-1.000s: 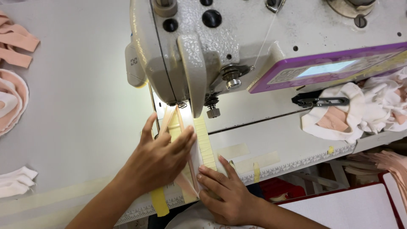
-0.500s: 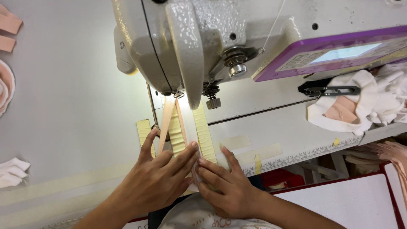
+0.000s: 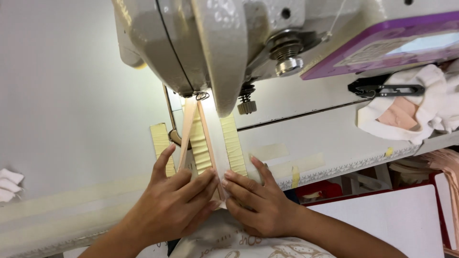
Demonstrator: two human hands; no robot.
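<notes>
- Sewing machine (image 3: 201,48) over pale worktop (image 3: 71,95); head fills top of view, purple control panel (image 3: 382,43) at right.
- Narrow peach fabric strip (image 3: 203,129) running from under the presser foot area toward the body, flanked by a second peach edge (image 3: 186,131); both converging near the needle, spreading toward the hands.
- Yellowish tape strips (image 3: 233,143) stuck to the machine bed either side of the seam line, apparently as guides.
- Left hand (image 3: 174,205) flat on the fabric, fingers spread, index finger extended along the left edge; not clamped, pressing down only.
- Right hand (image 3: 256,200) just beside, fingertips (image 3: 229,177) pinching or pressing the strip's right edge; thumbs of both hands almost touching. Full pinch or mere press: cannot tell.
- Hands together, open-palmed, holding the strip down against the bed.
- Handling judgement: strip light, soft, limp; likely stretchy and prone to curl or drift sideways. No stiffness to push against, so best guided by flat fingertip pressure close to the foot, edges kept taut between the two hands.
- Best hold judged at the outer edges just below the needle zone, fingers well clear of the needle.
- Black thread snips (image 3: 387,89) on a heap of white and peach cloth (image 3: 420,110) at right, well apart from the hands.
- Small white pieces (image 3: 8,184) at far left edge.
</notes>
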